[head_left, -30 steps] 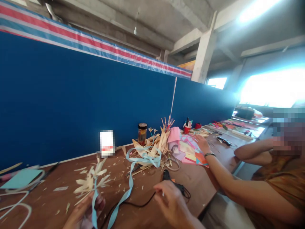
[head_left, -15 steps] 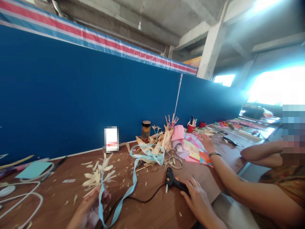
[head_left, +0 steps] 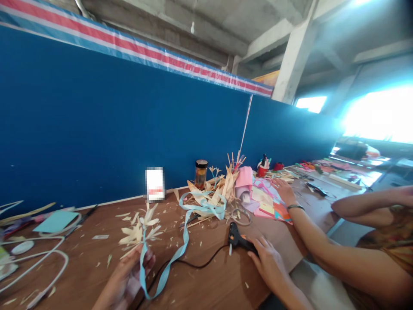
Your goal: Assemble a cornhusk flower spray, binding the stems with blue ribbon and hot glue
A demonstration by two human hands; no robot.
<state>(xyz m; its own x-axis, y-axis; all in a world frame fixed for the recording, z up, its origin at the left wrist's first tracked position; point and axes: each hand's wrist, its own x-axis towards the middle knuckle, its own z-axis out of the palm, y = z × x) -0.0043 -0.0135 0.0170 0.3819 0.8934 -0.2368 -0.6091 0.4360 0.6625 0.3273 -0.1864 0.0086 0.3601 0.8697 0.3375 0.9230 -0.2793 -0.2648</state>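
Two of my hands are at work over the brown table point(head_left: 206, 286). My left hand point(head_left: 130, 265) has its fingers closed on the stem of a pale flower point(head_left: 130, 236), its petals spreading just above my fingertips, near the left front of the table. A light blue ribbon point(head_left: 185, 238) runs down past those fingers, loops below them and trails back up to a heap of dry leaves point(head_left: 229, 187). My right hand point(head_left: 271, 262) rests on the handle of a black glue gun point(head_left: 235, 234), which lies on the table with its nozzle end away from me; I cannot tell whether these fingers are wrapped right round the handle. A black cord point(head_left: 197, 268) curves from the gun toward my left side, passing the ribbon. Behind the leaves stands a dark-lidded jar point(head_left: 200, 176). To their right lies coloured paper point(head_left: 267, 209), where a co-worker's hand point(head_left: 284, 191) rests, with a red cup point(head_left: 263, 171) of pens beyond. Far to my left are a light blue sheet point(head_left: 56, 221) and a white cable point(head_left: 67, 259).
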